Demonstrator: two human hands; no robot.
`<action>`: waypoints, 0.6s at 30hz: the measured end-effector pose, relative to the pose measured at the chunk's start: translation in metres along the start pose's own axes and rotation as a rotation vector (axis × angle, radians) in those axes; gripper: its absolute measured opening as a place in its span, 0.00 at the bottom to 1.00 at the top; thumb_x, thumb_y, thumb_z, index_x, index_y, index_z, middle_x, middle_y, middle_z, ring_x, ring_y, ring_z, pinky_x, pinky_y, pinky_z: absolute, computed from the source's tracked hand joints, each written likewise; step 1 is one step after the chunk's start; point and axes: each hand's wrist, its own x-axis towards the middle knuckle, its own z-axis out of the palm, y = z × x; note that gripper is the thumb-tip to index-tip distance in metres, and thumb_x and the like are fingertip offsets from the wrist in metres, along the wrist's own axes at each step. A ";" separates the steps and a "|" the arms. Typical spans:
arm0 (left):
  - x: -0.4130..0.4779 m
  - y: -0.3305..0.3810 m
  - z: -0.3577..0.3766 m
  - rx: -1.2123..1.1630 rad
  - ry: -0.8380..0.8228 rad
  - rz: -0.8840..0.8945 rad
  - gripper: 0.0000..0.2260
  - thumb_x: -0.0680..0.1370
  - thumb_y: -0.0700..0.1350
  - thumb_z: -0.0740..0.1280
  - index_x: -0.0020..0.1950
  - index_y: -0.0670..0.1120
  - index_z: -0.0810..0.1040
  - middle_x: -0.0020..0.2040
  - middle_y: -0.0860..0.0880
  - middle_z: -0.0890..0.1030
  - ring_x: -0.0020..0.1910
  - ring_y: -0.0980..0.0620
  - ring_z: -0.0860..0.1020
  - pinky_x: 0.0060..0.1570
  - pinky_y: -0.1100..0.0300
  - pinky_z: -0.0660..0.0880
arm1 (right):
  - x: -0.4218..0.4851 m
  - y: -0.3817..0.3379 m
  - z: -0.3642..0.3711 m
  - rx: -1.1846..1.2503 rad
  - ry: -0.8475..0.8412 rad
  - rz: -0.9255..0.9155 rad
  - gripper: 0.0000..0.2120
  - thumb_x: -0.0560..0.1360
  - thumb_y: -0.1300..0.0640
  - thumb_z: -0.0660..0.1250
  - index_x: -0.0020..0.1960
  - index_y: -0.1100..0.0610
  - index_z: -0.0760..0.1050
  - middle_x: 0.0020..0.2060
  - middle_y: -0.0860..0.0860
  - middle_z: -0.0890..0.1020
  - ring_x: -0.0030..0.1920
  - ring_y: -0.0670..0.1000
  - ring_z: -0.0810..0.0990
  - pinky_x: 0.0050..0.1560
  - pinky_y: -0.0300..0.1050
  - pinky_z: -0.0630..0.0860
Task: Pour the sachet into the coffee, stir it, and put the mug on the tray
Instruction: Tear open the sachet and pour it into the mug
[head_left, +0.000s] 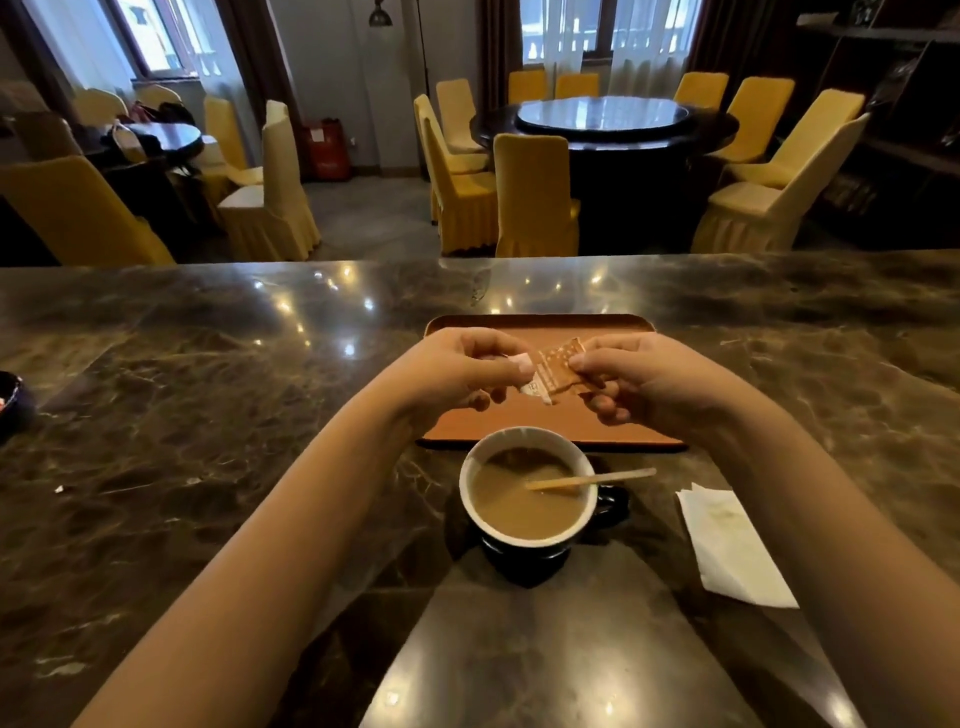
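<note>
Your two bare forearms reach forward over the table (208, 415) and meet above the near half of the tray (540, 325). Your left hand (457, 371) is curled with its knuckles up, thumb and forefinger pressed together on the left end of the sachet (556, 369). Your right hand (644, 376) mirrors it, its grip closed on the sachet's right end, the other fingers folded under the palm. Both grips are clamped on the sachet, which hangs in the air between them, clear of the tray below.

The sachet is a small flat paper packet, tan with rows of pale dots, tilted so its right end sits higher. Its left part shows white, and a white corner with dark print hangs down below your left thumb. Whether it is already torn open you cannot tell from here.

The mug (524, 561) stands on the table just in front of the tray's near edge, not on it. It is dark outside and white inside, filled with light brown coffee (519, 506), its handle pointing right. A wooden stirrer (592, 479) leans in the coffee, its free end resting over the rim on the right. The tray is flat, reddish brown and bare where it shows. A white napkin (732, 551) lies on the table to the right of the mug, under your right forearm.
</note>
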 end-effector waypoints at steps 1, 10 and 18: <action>0.003 -0.004 0.000 -0.006 -0.002 -0.001 0.07 0.73 0.41 0.68 0.49 0.47 0.80 0.40 0.49 0.81 0.35 0.55 0.75 0.36 0.64 0.72 | 0.005 0.003 -0.001 0.001 -0.014 0.001 0.08 0.76 0.59 0.62 0.40 0.59 0.76 0.22 0.47 0.77 0.24 0.44 0.72 0.25 0.33 0.69; 0.014 -0.034 0.005 -0.003 0.130 0.065 0.10 0.71 0.43 0.71 0.50 0.52 0.78 0.39 0.45 0.83 0.33 0.56 0.75 0.33 0.67 0.73 | 0.025 0.031 -0.003 0.058 -0.070 -0.032 0.09 0.72 0.60 0.66 0.51 0.61 0.77 0.33 0.50 0.82 0.28 0.44 0.75 0.29 0.33 0.73; 0.007 -0.043 0.011 0.031 0.161 0.105 0.09 0.70 0.42 0.72 0.48 0.49 0.79 0.31 0.54 0.81 0.31 0.62 0.79 0.33 0.71 0.75 | 0.021 0.038 0.004 0.015 0.002 -0.063 0.06 0.71 0.60 0.67 0.47 0.59 0.78 0.32 0.55 0.79 0.26 0.45 0.74 0.28 0.32 0.74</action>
